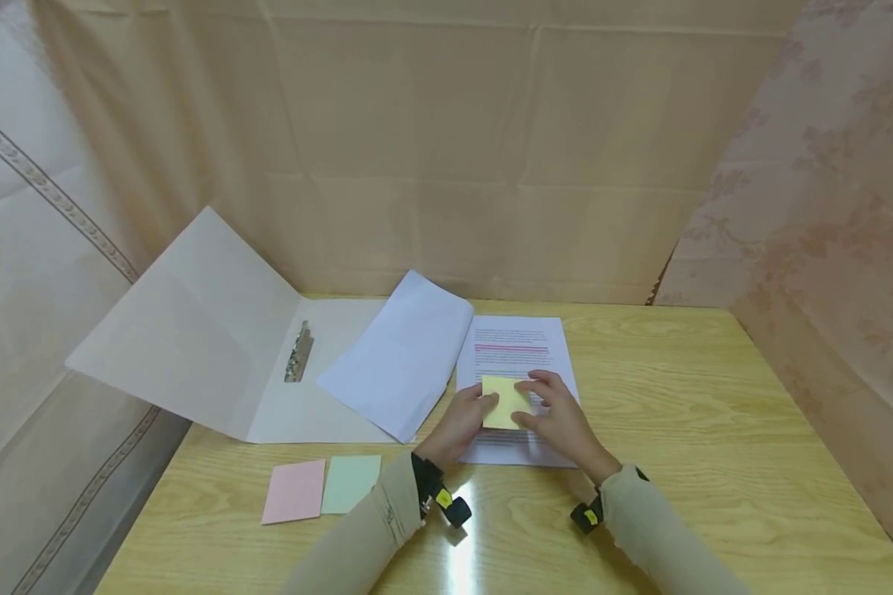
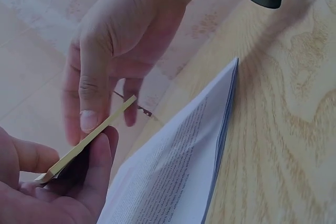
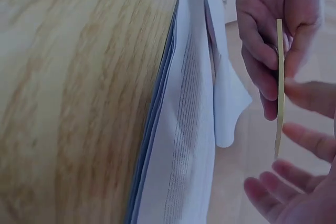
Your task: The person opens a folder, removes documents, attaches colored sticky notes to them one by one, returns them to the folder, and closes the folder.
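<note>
A yellow sticky note pad is held over a printed page with pink-highlighted lines. My left hand pinches it by its left side, thumb on the top face and fingers underneath; the left wrist view shows the pad edge-on and tilted. At its right side, my right hand has fingers spread, with fingertips touching or very near the pad. In the right wrist view the pad stands between both hands, above the stack of pages.
An open white folder with a metal clip lies at left, its cover raised. Turned-over sheets overlap it. Pink and green sticky notes lie near the front. Curtains stand behind and beside the wooden table.
</note>
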The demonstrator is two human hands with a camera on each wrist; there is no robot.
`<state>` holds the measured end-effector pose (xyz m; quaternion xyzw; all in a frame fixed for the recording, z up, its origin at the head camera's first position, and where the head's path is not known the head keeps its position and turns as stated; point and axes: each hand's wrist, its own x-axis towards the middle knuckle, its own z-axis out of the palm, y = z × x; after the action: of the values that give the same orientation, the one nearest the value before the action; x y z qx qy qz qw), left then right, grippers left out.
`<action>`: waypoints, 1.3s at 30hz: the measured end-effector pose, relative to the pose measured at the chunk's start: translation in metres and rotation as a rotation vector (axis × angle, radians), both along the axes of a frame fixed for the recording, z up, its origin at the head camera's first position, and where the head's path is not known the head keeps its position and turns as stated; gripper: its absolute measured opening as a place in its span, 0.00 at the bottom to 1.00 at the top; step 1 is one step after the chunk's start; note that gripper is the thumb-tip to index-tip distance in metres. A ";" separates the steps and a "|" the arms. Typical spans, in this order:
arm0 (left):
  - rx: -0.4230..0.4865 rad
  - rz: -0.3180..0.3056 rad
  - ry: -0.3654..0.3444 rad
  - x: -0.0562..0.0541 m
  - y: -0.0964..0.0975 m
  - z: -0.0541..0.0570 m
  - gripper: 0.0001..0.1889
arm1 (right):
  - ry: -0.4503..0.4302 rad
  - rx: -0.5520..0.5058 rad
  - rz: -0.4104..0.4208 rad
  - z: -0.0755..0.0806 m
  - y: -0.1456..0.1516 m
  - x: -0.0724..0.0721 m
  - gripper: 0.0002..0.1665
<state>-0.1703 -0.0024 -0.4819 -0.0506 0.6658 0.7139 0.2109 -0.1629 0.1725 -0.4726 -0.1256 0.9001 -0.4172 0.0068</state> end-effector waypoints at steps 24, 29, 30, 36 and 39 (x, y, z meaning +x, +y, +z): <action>0.002 -0.015 0.006 0.001 0.000 -0.005 0.23 | 0.071 0.203 0.178 -0.001 -0.001 0.005 0.36; 0.011 -0.004 -0.012 0.001 0.000 -0.008 0.23 | 0.084 0.167 0.173 -0.001 0.000 0.006 0.31; 0.008 -0.003 -0.014 0.001 0.000 -0.008 0.24 | 0.099 0.162 0.177 -0.001 0.001 0.006 0.29; 0.027 0.008 -0.017 0.001 0.001 -0.009 0.24 | 0.178 0.125 0.168 -0.005 0.002 0.006 0.21; 0.020 0.004 -0.014 0.001 0.001 -0.008 0.25 | 0.218 0.131 0.126 -0.007 0.002 0.005 0.17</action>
<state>-0.1690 -0.0010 -0.4899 -0.0548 0.6569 0.7206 0.2149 -0.1583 0.1745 -0.4801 -0.2259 0.9111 -0.3402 -0.0566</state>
